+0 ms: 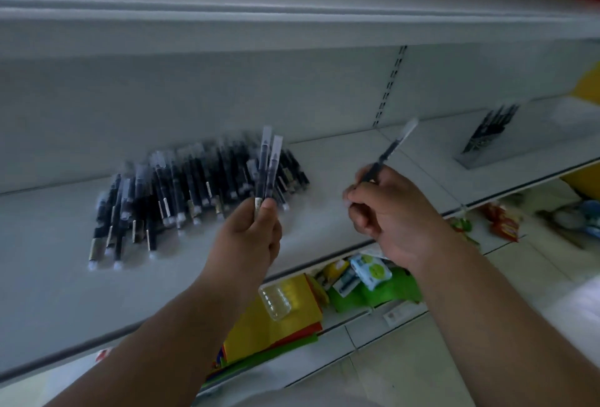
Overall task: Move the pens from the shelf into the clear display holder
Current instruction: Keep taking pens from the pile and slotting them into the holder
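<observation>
A heap of several black pens with clear caps (181,192) lies on the white shelf (48,293), left of centre. My left hand (250,238) is raised just right of the heap and pinches two pens (268,166) upright by their lower ends. My right hand (393,215) hovers over the shelf further right and grips one pen (389,150) that points up and to the right. The clear display holder (477,153) stands at the far right of the shelf with several black pens (490,129) leaning in it.
An upper shelf (292,17) overhangs the work area. Below the shelf edge lie coloured packets, yellow and green folders (276,325) and a clear plastic container (276,302). Red snack packets (501,221) sit on the lower right. A yellow item (589,85) is at the far right.
</observation>
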Tool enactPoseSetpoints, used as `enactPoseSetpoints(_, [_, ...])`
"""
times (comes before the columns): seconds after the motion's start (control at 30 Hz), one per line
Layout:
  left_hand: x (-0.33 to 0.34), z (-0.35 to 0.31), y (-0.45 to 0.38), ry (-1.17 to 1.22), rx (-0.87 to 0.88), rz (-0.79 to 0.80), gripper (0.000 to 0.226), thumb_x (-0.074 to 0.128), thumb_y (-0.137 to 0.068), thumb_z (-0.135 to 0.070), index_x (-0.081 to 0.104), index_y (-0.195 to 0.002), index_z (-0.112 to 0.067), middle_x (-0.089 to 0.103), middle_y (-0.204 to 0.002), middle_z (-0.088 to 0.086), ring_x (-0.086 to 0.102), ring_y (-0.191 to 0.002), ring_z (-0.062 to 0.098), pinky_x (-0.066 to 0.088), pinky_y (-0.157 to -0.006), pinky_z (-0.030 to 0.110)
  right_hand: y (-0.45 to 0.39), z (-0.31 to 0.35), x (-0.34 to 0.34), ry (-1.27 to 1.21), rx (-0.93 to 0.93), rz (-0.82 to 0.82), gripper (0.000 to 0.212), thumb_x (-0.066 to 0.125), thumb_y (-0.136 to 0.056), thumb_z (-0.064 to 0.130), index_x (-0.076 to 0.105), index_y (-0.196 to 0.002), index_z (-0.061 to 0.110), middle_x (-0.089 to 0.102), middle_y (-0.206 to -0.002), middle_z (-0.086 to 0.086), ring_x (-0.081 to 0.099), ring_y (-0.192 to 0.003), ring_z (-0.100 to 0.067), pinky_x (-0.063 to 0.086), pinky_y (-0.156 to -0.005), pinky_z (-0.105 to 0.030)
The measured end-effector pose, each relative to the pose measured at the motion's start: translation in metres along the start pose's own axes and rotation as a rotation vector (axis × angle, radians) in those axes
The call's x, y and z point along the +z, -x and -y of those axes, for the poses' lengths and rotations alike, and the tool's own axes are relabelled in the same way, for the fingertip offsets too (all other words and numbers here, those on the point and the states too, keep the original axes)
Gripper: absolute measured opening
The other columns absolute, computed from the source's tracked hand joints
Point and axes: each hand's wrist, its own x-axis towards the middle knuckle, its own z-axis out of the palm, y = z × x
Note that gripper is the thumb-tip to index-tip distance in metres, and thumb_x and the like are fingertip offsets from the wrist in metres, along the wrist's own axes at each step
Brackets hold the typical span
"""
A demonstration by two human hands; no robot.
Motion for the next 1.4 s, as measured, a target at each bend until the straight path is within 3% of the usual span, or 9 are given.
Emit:
enactPoseSetpoints(0.13, [0.056,0.012,-0.002,-0.05,0.019,0.062,0.035,0.042,-0.105,-0.02,0.034,-0.071,-0.017,0.03,-0.056,-0.006,0.023,-0.046,0.008,0.023,-0.041,0.02,0.013,-0.006,-0.057,-0.023,-0.076,-0.156,0.021,0.054,-0.096,0.011,0.056,-0.076,0.014,0.052,-0.073,-0.016,0.037,-0.05,-0.02,0.023,-0.045,-0.028])
enactPoseSetpoints(0.27, [0.128,0.031,-0.003,-0.101,0.079,0.115,0.038,0.042,-0.105,-0.023,0.036,-0.068,-0.017,0.033,-0.054,-0.007,0.026,-0.046,0.01,0.026,-0.044,0.022,0.032,-0.01,-0.134,0.142,-0.163,-0.251,0.011,0.062,-0.095,0.013,0.059,-0.084,0.009,0.054,-0.058,-0.004,0.047,-0.05,-0.016,0.037,-0.046,-0.024])
enactPoseSetpoints(0.5, [0.28,0.066,0.006,-0.105,0.119,0.206,0.044,0.04,-0.105,-0.028,0.043,-0.061,-0.027,0.035,-0.052,-0.008,0.027,-0.045,0.011,0.028,-0.047,0.029,0.066,-0.007,-0.295,0.26,-0.191,-0.42,0.004,0.058,-0.096,0.013,0.057,-0.093,0.014,0.065,-0.075,-0.007,0.059,-0.06,-0.017,0.045,-0.055,-0.03])
enactPoseSetpoints(0.6, [0.332,0.072,0.01,-0.12,0.129,0.211,0.044,0.039,-0.106,-0.027,0.04,-0.061,-0.024,0.035,-0.051,-0.007,0.027,-0.045,0.011,0.027,-0.045,0.027,0.066,-0.003,-0.341,0.204,-0.189,-0.396,0.035,0.043,-0.104,0.028,0.058,-0.096,-0.003,0.066,-0.074,-0.009,0.058,-0.059,-0.02,0.045,-0.051,-0.028])
enactPoseSetpoints(0.7, [0.364,0.076,0.005,-0.083,0.081,0.166,0.041,0.04,-0.105,-0.026,0.038,-0.064,-0.022,0.034,-0.051,-0.008,0.026,-0.045,0.01,0.026,-0.044,0.024,0.055,-0.003,-0.367,0.271,-0.154,-0.315,0.04,0.043,-0.103,0.034,0.062,-0.092,0.001,0.067,-0.07,-0.013,0.059,-0.062,-0.026,0.048,-0.058,-0.033])
enactPoseSetpoints(0.97, [0.409,0.075,-0.062,-0.188,0.139,0.13,0.049,0.038,-0.105,-0.03,0.041,-0.056,-0.027,0.035,-0.049,-0.008,0.028,-0.044,0.011,0.026,-0.046,0.03,-0.02,-0.008,-0.407,0.391,-0.195,-0.425,0.005,0.057,-0.098,0.021,0.056,-0.097,0.017,0.07,-0.072,-0.004,0.066,-0.059,-0.015,0.05,-0.056,-0.029])
enactPoseSetpoints(1.17, [0.445,0.08,-0.096,-0.146,0.143,0.12,0.048,0.04,-0.105,-0.027,0.038,-0.057,-0.027,0.033,-0.05,-0.008,0.026,-0.045,0.011,0.025,-0.046,0.027,-0.068,0.005,-0.449,0.415,-0.204,-0.479,0.018,0.051,-0.101,0.029,0.062,-0.091,0.02,0.072,-0.077,0.001,0.063,-0.061,0.0,0.046,-0.051,-0.019])
enactPoseSetpoints(1.3, [0.463,0.081,-0.113,-0.129,0.171,0.061,0.05,0.04,-0.105,-0.024,0.037,-0.056,-0.03,0.033,-0.051,-0.01,0.026,-0.044,0.007,0.026,-0.043,0.021,-0.112,0.017,-0.466,0.541,-0.355,-0.413,0.017,0.058,-0.097,0.029,0.062,-0.08,0.028,0.069,-0.071,0.013,0.064,-0.067,0.003,0.05,-0.059,-0.016])
enactPoseSetpoints(1.4, [0.48,0.082,-0.122,-0.051,0.173,-0.044,0.043,0.04,-0.105,-0.02,0.034,-0.062,-0.024,0.031,-0.052,-0.011,0.025,-0.045,0.006,0.026,-0.044,0.021,-0.15,0.026,-0.477,0.498,-0.443,-0.315,0.01,0.064,-0.093,0.029,0.063,-0.084,0.031,0.071,-0.077,0.01,0.069,-0.077,-0.006,0.058,-0.075,-0.037])
